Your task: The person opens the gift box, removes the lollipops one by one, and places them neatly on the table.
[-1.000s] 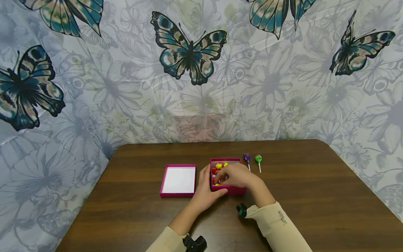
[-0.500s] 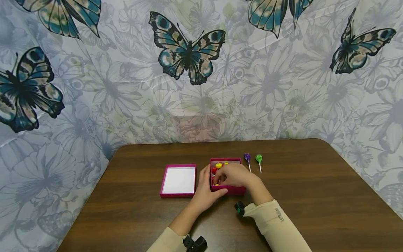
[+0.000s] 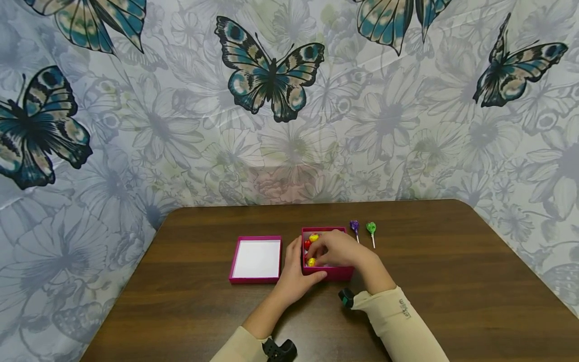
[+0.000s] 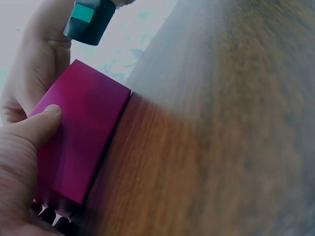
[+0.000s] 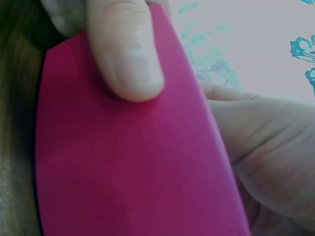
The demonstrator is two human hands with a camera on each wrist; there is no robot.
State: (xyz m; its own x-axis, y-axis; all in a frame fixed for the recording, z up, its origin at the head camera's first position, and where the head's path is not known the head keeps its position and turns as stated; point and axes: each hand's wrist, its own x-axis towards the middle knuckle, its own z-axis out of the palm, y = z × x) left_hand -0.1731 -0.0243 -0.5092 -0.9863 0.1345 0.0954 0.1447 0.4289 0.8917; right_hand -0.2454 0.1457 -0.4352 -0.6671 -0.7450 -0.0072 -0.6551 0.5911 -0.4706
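Note:
A magenta box (image 3: 338, 274) stands on the table, holding red and yellow candies (image 3: 314, 237). My left hand (image 3: 293, 275) grips its near left corner, the thumb lying flat on the front wall in the left wrist view and the other fingers along the left side. My right hand (image 3: 340, 249) reaches down into the box from the right, fingers bent, beside a yellow candy (image 3: 311, 262). Its fingertips are partly hidden, and I cannot tell whether they pinch a candy. The right wrist view shows the left thumb (image 5: 135, 69) on the box wall and the right hand (image 5: 275, 142) behind it.
The magenta box lid (image 3: 255, 280) lies upturned left of the box, its white inside showing. Behind the box to the right lie a purple lollipop (image 3: 355, 226) and a green lollipop (image 3: 371, 228). The brown table (image 3: 199, 301) ends at a butterfly-patterned cloth (image 3: 384, 151).
My right hand's fingers have shifted slightly inside the box, and the near yellow candy now shows more fully. The left hand and the box have stayed in place.

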